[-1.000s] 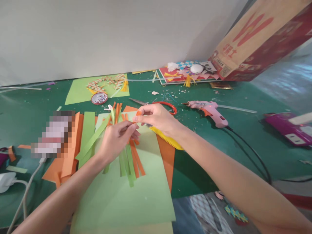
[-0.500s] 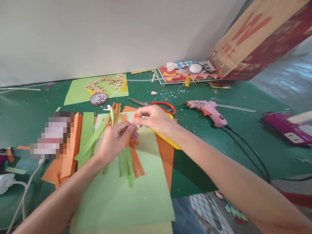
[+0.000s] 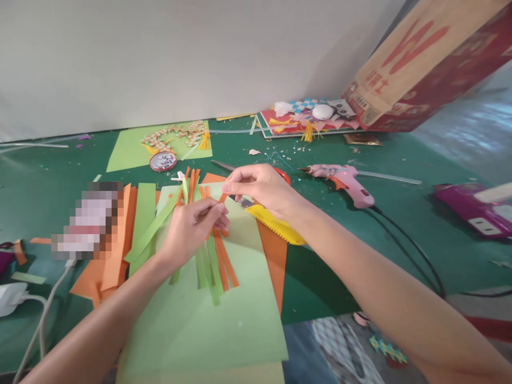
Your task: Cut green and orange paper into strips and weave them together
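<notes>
Between my two hands runs a short orange paper strip (image 3: 223, 198). My left hand (image 3: 194, 226) is closed, pinching its lower part between thumb and forefinger. The fingertips of my right hand (image 3: 260, 189) are closed on the upper end. Under and beside my left hand lie loose green paper strips (image 3: 214, 274) and orange strips (image 3: 228, 261), on a pale green sheet (image 3: 212, 336). A yellow-handled cutter (image 3: 276, 226) with a toothed edge lies below my right wrist. Scissors with red handles (image 3: 284, 175) are partly hidden behind my right hand.
A pink glue gun (image 3: 344, 181) with a black cord lies right of my hands. Further right is a purple power strip (image 3: 476, 210). A blurred phone (image 3: 88, 221) lies left, near folded orange paper (image 3: 118, 240). Behind are a round dish (image 3: 162, 161) and a paper bag (image 3: 416, 58).
My right hand has moved slightly up and right, away from my left hand, so more of the orange strip shows between them. More of the yellow cutter is visible.
</notes>
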`<state>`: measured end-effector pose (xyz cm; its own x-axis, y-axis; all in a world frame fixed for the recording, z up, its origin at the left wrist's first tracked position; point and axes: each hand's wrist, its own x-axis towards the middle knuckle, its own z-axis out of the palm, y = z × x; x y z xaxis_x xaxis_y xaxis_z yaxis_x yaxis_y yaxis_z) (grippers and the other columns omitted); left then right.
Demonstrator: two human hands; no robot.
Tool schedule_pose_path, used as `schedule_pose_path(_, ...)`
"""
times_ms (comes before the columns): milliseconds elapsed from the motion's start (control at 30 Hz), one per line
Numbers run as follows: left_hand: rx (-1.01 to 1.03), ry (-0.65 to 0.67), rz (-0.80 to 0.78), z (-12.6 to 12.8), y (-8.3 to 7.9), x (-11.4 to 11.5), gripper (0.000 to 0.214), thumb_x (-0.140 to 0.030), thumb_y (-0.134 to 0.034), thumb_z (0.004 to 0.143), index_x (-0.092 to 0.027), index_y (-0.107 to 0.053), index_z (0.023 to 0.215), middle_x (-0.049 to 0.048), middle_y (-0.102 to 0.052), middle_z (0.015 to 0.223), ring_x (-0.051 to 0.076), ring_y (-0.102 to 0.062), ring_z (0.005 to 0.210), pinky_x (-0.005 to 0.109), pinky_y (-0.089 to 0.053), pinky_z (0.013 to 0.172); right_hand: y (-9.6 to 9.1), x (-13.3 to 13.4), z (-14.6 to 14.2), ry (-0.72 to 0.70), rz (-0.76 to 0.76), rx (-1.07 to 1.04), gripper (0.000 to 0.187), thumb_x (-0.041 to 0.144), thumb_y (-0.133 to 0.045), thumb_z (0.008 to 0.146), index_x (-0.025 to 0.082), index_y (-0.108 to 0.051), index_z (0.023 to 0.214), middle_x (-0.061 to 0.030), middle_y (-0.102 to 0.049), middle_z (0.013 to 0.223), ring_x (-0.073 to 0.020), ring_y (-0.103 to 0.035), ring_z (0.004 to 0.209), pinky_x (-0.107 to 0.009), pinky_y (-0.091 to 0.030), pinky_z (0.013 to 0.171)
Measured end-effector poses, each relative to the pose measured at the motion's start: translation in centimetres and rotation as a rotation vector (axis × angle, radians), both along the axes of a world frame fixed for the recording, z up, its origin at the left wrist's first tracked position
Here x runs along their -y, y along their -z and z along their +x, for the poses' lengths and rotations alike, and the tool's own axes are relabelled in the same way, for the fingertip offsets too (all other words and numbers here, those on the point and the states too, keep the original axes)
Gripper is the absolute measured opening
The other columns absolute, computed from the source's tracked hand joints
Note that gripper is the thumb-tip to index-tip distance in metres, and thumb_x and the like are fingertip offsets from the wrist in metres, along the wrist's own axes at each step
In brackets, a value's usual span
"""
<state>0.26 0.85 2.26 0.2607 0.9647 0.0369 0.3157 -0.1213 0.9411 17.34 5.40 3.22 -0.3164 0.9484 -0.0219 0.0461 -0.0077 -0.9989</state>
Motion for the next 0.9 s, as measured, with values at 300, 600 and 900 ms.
schedule_pose_path(300, -0.018, 0.004, -0.013, 0.12, -0.25, 0.02, 0.026, -0.037, -0.054, 0.089, -0.018, -0.062, 0.073, 0.0029, -0.072, 0.066, 0.016, -0.07, 0.06, 0.028, -0.058, 0.064, 0.02, 0.14, -0.04, 0.024, -0.009, -0.004, 0.032, 0.041, -0.08, 0.059, 0.017, -0.06, 0.058, 0.0004, -0.057, 0.064, -0.0084, -0.047, 0.057, -0.024, -0.032, 0.048)
schedule_pose_path(600, 0.007, -0.025, 0.011, 0.07, -0.02, 0.16, 0.026, -0.037, -0.055, 0.089, -0.018, -0.063, 0.073, 0.0038, -0.073, 0.069, 0.017, -0.07, 0.06, 0.028, -0.059, 0.061, 0.11, -0.15, 0.14, 0.021, 0.02, -0.002, 0.028, 0.04, -0.079, 0.063, 0.017, -0.064, 0.065, 0.0004, -0.06, 0.066, -0.0088, -0.05, 0.058, -0.024, -0.04, 0.054)
schedule_pose_path(900, -0.011, -0.036, 0.024, 0.11, -0.21, 0.06, 0.026, -0.037, -0.056, 0.088, -0.019, -0.063, 0.071, 0.0032, -0.072, 0.066, 0.017, -0.07, 0.06, 0.026, -0.058, 0.06, -0.42, 0.16, 0.07, 0.043, 0.011, 0.012, 0.03, 0.043, -0.078, 0.062, 0.017, -0.065, 0.066, 0.0021, -0.055, 0.061, -0.0079, -0.045, 0.054, -0.023, -0.033, 0.048)
